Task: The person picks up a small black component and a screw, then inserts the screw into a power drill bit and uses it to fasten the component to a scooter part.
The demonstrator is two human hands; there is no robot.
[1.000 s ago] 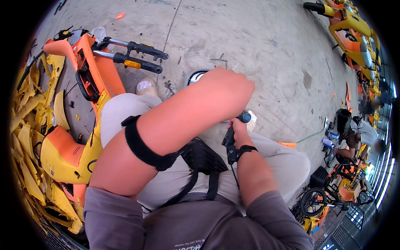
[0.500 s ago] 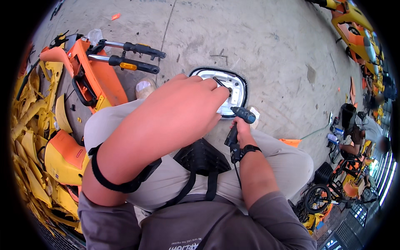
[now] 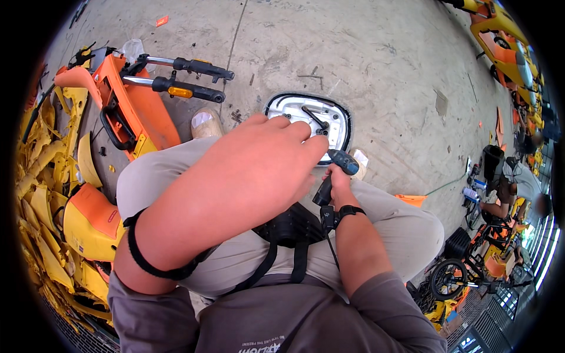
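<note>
A white, rounded pan-like part (image 3: 289,109) with a black rim lies on the floor between my feet. A short black bar (image 3: 313,116) rests slantwise inside it, beside small dark fittings. Over its near left part hangs my left hand (image 3: 273,154), back upward, the fingers curled down; the fingertips and anything in them are hidden. My right hand (image 3: 339,179) is wrapped round the grip of a dark blue and black cordless drill (image 3: 344,163). The drill's nose points left, at the part's near right edge, close to my left fingers.
An orange scooter body piece (image 3: 144,100) with a front fork (image 3: 191,89) stands at the left. Yellow panels (image 3: 44,235) are heaped behind it. At the right are another person (image 3: 524,188), a small wheel (image 3: 447,280) and an orange piece (image 3: 412,200).
My left hand has drawn back slightly toward me, uncovering more of the white part and the black bar. The drill has moved only slightly in my right hand.
</note>
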